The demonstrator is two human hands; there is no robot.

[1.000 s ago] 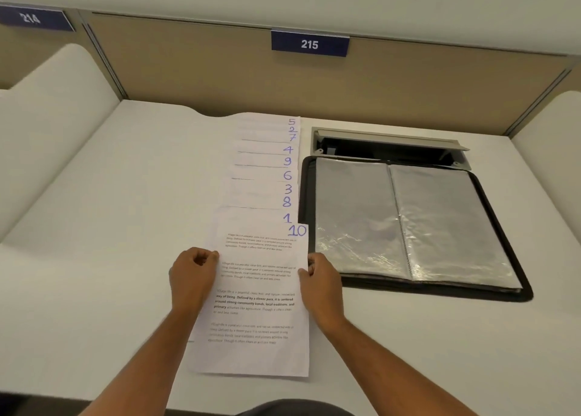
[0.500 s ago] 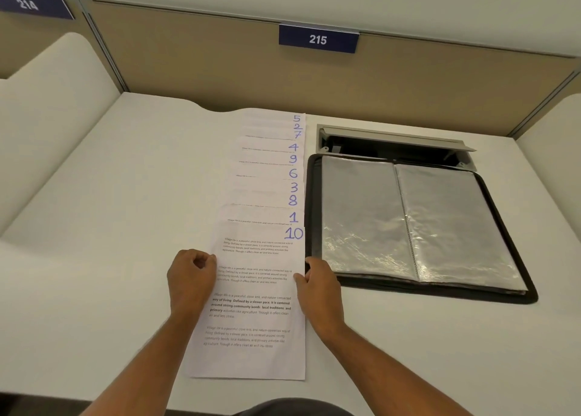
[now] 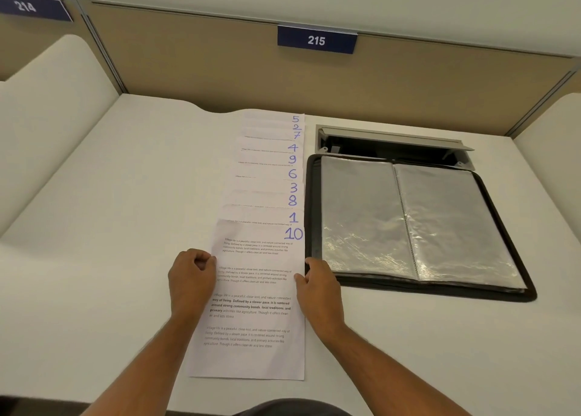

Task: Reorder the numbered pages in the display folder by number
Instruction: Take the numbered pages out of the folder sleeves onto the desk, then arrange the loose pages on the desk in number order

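1. Presently, ten numbered pages [image 3: 267, 176] lie fanned on the white desk [image 3: 110, 227], page 10 [image 3: 251, 305] on top and nearest.
2. The left hand [image 3: 190, 280], fingers curled, pinches page 10's left edge.
3. The right hand [image 3: 319, 286] grips its right edge.
4. The display folder [image 3: 408, 224] lies open just right of the pages.

- Numbered pages [image 3: 267, 176] fanned in a column up the centre of the frame, blue handwritten numbers top to bottom: 5, 2, 7, 4, 9, 6, 3, 8, 1.
- Page 10 [image 3: 251, 315] lies lowest, fully showing, printed text visible.
- Display folder [image 3: 415, 224] lies open flat at centre right, black-edged, its shiny plastic sleeves empty, just beside the pages.
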